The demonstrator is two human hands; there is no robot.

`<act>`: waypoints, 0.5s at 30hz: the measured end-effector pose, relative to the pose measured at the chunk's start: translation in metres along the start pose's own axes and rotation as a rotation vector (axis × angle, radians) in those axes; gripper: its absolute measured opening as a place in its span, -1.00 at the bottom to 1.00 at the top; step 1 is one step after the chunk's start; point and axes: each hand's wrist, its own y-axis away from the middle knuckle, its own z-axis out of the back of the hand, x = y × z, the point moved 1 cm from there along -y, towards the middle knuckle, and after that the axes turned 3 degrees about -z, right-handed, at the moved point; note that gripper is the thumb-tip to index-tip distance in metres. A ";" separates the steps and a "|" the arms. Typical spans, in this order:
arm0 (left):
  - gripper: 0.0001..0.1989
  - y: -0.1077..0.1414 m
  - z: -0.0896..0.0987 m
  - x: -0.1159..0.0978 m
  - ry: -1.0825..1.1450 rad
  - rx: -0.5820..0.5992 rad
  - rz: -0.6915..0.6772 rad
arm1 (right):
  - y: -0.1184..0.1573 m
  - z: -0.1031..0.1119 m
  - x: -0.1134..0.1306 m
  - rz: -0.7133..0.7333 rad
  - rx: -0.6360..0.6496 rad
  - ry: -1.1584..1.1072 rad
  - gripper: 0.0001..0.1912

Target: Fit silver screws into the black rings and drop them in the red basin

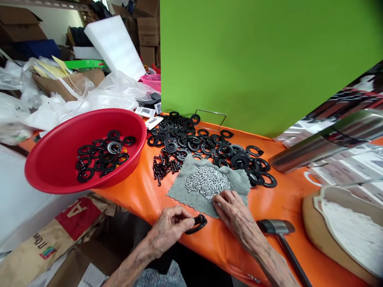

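My left hand (pixel 172 229) pinches a black ring part (pixel 200 224) near the table's front edge, its clasp end pointing right. My right hand (pixel 229 205) rests at the lower edge of a pile of small silver pins (pixel 209 181), fingertips pressed together. Whatever those fingertips hold is too small to make out. Under the pins is a grey-green cloth (pixel 179 187) with a wavy edge. Behind the cloth lies a heap of black rings (pixel 194 139), and to its left a cluster of small dark pin-shaped parts (pixel 163 167).
A red basin (pixel 54 159) with black rings stands on the left. A hammer (pixel 277 227) lies right of my right forearm, beside a tan container (pixel 311 223) of white material. Behind are a green panel (pixel 254 59), a wire stand (pixel 211 111) and a metal cylinder (pixel 314 143).
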 end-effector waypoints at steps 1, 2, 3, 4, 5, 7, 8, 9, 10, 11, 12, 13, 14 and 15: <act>-0.75 0.000 0.000 -0.002 0.018 0.001 0.007 | -0.001 0.000 0.001 0.000 0.001 -0.010 -0.76; -0.74 0.000 0.000 -0.003 0.030 0.001 0.008 | -0.002 0.000 0.001 0.000 0.002 -0.019 -0.75; -0.74 -0.001 0.000 -0.005 0.033 0.000 0.006 | -0.002 0.000 0.002 0.000 0.001 -0.029 -0.75; -0.74 -0.001 0.000 -0.007 0.029 -0.004 0.000 | -0.003 0.000 0.002 -0.001 -0.003 -0.038 -0.75; -0.74 -0.001 0.000 -0.008 0.021 -0.007 -0.007 | -0.003 -0.001 0.002 -0.005 -0.011 -0.047 -0.75; -0.75 -0.001 0.000 -0.009 -0.003 -0.009 -0.020 | -0.004 0.000 0.004 -0.014 -0.030 -0.069 -0.77; -0.75 0.000 0.001 -0.010 -0.013 -0.007 -0.023 | -0.004 0.001 0.005 -0.021 -0.041 -0.083 -0.79; -0.76 0.000 0.001 -0.010 -0.019 -0.004 -0.024 | -0.003 0.003 0.008 -0.030 -0.055 -0.100 -0.81; -0.76 0.000 0.001 -0.009 -0.023 -0.002 -0.023 | -0.003 0.007 0.011 -0.039 -0.066 -0.117 -0.84; -0.76 0.000 0.002 -0.009 -0.028 -0.003 -0.022 | -0.002 0.011 0.016 -0.043 -0.071 -0.132 -0.87; -0.75 0.000 0.002 -0.009 -0.040 -0.007 -0.023 | -0.001 0.016 0.022 -0.050 -0.069 -0.156 -0.89; -0.75 0.000 0.003 -0.008 -0.057 -0.010 -0.025 | 0.000 0.022 0.028 -0.060 -0.070 -0.201 -0.90; -0.75 0.000 0.003 -0.008 -0.079 -0.014 -0.028 | 0.001 0.029 0.035 -0.075 -0.064 -0.266 -0.91; -0.75 0.000 0.003 -0.007 -0.103 -0.018 -0.036 | 0.002 0.035 0.042 -0.095 -0.046 -0.345 -0.90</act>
